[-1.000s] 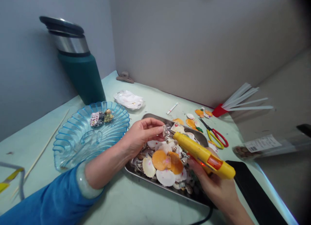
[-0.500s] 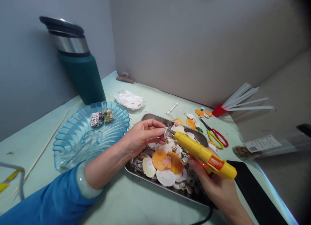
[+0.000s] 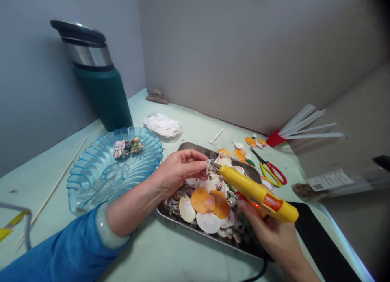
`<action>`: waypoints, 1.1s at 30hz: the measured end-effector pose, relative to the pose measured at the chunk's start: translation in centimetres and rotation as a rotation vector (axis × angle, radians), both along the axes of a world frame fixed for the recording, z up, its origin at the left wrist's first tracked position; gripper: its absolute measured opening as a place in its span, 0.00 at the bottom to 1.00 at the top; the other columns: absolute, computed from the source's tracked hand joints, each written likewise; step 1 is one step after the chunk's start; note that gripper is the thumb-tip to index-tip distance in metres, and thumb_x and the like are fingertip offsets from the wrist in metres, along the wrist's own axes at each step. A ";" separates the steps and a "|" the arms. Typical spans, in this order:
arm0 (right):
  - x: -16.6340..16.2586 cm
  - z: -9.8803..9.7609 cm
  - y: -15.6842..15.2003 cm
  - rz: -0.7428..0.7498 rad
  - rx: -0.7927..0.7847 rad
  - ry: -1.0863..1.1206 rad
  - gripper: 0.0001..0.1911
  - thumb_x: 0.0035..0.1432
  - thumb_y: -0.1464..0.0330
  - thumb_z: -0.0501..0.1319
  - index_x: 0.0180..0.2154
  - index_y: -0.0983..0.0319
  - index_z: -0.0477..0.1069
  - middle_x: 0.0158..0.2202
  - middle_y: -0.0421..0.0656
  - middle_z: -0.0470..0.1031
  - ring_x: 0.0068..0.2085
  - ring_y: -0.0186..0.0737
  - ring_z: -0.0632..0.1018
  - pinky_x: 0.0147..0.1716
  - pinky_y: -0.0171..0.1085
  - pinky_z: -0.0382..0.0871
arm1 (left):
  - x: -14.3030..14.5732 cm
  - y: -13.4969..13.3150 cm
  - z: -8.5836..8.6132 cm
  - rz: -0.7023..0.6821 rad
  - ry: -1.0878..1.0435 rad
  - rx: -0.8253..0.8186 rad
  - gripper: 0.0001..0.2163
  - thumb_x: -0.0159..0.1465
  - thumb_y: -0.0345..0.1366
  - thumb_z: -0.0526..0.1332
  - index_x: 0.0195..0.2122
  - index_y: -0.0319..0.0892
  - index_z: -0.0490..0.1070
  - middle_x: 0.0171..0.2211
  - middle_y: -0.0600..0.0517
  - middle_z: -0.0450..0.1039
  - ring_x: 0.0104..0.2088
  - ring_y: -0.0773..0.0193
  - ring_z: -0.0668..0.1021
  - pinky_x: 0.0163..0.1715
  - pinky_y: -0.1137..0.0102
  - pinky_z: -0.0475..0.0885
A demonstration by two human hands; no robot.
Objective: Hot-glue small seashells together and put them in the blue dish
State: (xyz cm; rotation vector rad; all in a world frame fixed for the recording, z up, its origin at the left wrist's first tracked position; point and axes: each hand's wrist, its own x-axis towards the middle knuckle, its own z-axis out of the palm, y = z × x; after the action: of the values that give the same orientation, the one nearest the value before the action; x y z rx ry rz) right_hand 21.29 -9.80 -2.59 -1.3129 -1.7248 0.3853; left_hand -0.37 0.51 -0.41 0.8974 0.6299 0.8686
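My right hand (image 3: 271, 229) is wrapped round a yellow hot glue gun (image 3: 250, 184), whose small red light glows. Its metal nozzle meets a small whitish shell (image 3: 210, 165) pinched between the thumb and fingers of my left hand (image 3: 183, 168); the shell is mostly covered by my fingertips. Both hands are over a metal tray (image 3: 189, 227) heaped with seashells, among them orange scallop shells (image 3: 202, 199) and a white scallop shell (image 3: 208, 222). A black cord runs from below my right hand toward the bottom edge.
A blue scalloped plate (image 3: 91, 172) with several patterned shells lies left. Behind it stands a green bottle (image 3: 100, 95). Scissors (image 3: 271, 172), a red cup (image 3: 276, 138) of glue sticks (image 3: 304, 123) and a white plastic packet (image 3: 162, 124) lie around the tray. A thin stick (image 3: 57, 184) rests far left.
The glue gun and my right hand have shifted very slightly right. My left hand and the shell stay nearly still, with the nozzle against the shell in both frames.
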 end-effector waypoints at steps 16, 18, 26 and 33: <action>0.0 0.2 0.0 -0.014 0.049 -0.115 0.04 0.59 0.72 0.61 0.33 0.57 0.70 0.28 0.39 0.73 0.27 0.38 0.77 0.21 0.33 0.69 | 0.2 -0.1 -0.1 0.059 0.064 0.078 0.09 0.52 0.33 0.70 0.33 0.37 0.74 0.28 0.52 0.76 0.26 0.70 0.77 0.34 0.71 0.73; 0.0 0.3 0.0 -0.011 0.063 -0.149 0.04 0.59 0.72 0.60 0.35 0.57 0.70 0.30 0.40 0.74 0.29 0.39 0.77 0.21 0.34 0.69 | 0.2 -0.1 -0.1 0.074 0.081 0.087 0.09 0.52 0.33 0.70 0.33 0.37 0.74 0.28 0.52 0.76 0.26 0.70 0.77 0.34 0.71 0.72; 0.0 0.4 0.0 -0.010 0.077 -0.183 0.04 0.60 0.72 0.60 0.37 0.58 0.70 0.33 0.41 0.73 0.31 0.40 0.77 0.21 0.34 0.68 | 0.2 -0.2 0.0 0.088 0.094 0.092 0.09 0.52 0.33 0.70 0.32 0.37 0.74 0.28 0.53 0.76 0.26 0.69 0.77 0.34 0.70 0.72; -0.2 0.4 0.0 -0.004 0.077 -0.175 0.04 0.60 0.73 0.60 0.36 0.58 0.69 0.32 0.41 0.72 0.30 0.39 0.76 0.22 0.34 0.68 | 0.2 -0.2 0.1 0.086 0.083 0.088 0.10 0.52 0.34 0.70 0.32 0.37 0.74 0.28 0.52 0.76 0.26 0.70 0.77 0.34 0.71 0.73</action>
State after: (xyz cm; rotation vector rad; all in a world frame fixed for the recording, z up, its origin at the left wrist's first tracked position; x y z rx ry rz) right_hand 21.11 -9.81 -2.17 -1.3264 -1.8629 0.2046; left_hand -0.16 0.29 -0.33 0.9957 0.7109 0.9450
